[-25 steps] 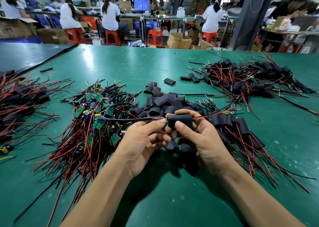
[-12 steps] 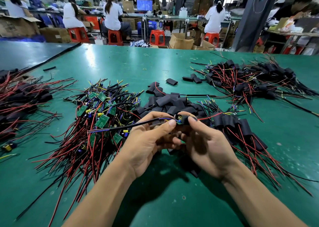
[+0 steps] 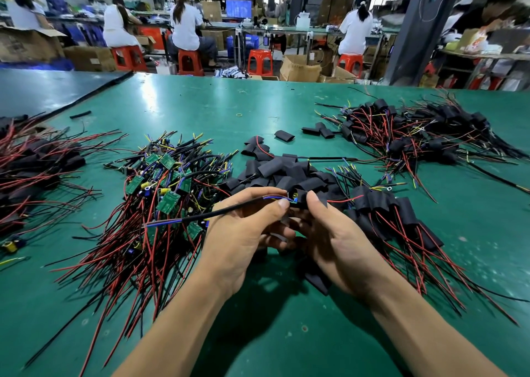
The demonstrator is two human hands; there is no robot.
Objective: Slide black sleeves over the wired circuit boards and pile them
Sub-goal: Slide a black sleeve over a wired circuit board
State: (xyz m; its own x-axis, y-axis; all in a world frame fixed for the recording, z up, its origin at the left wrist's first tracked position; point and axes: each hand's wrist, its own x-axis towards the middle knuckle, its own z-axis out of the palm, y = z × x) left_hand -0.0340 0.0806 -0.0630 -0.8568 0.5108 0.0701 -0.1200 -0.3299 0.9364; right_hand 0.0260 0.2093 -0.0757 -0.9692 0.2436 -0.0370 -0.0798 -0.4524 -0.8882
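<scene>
My left hand [image 3: 243, 233] and my right hand [image 3: 335, 239] meet over the green table, both pinching one wired circuit board with a black sleeve [image 3: 298, 197] on it. Its black cable [image 3: 206, 215] sticks out to the left and a red wire runs off to the right. A pile of bare green boards with red and black wires [image 3: 160, 198] lies left of my hands. Loose black sleeves [image 3: 284, 173] are heaped just behind them. Sleeved boards [image 3: 384, 204] lie fanned out to the right.
Another heap of sleeved boards [image 3: 415, 132] sits at the far right, and one more heap [image 3: 31, 170] at the left edge. A few stray sleeves [image 3: 284, 135] lie between. A darker table [image 3: 43, 89] adjoins at the far left. People sit at benches behind.
The sleeve has turned in my fingers, so its open end with the coloured wires now faces up. The black cable has swung out to the left.
</scene>
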